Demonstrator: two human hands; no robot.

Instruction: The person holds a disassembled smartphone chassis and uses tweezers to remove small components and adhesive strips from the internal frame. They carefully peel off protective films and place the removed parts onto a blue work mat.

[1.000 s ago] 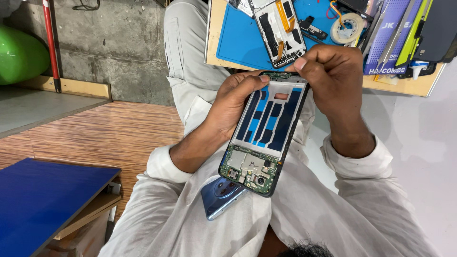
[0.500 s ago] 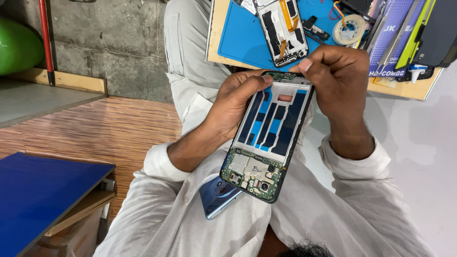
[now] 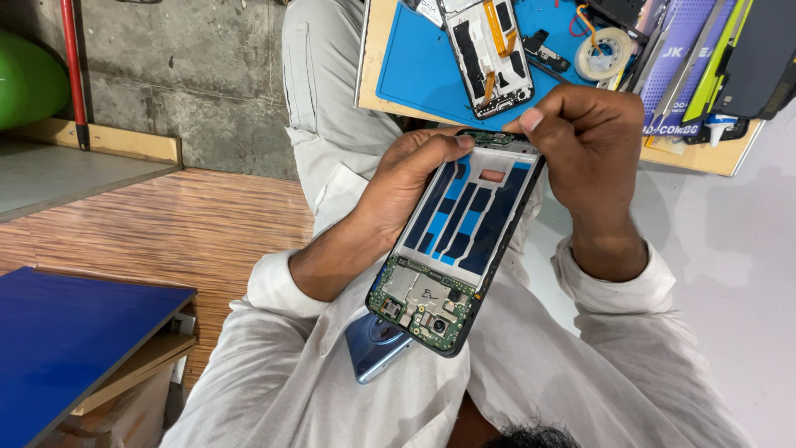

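Note:
My left hand (image 3: pixel 402 187) grips an opened phone frame (image 3: pixel 460 249) from its left side, thumb on the upper edge. The frame shows a blue and black inner plate and a green circuit board with camera modules at its near end. My right hand (image 3: pixel 589 133) pinches the frame's far top edge with thumb and fingers. A blue phone back cover (image 3: pixel 377 348) lies on my lap, partly under the frame.
A wooden board (image 3: pixel 373 50) carries a blue work mat (image 3: pixel 423 66) with another stripped phone frame (image 3: pixel 489 50), a tape roll (image 3: pixel 603 51) and packaged parts at the right. A blue panel (image 3: pixel 66 340) sits lower left. A green object (image 3: pixel 29 79) and a red pole (image 3: pixel 73 66) stand at far left.
The frame stays in both hands and has shifted slightly lower in view. My right fingers have closed tighter on its top edge.

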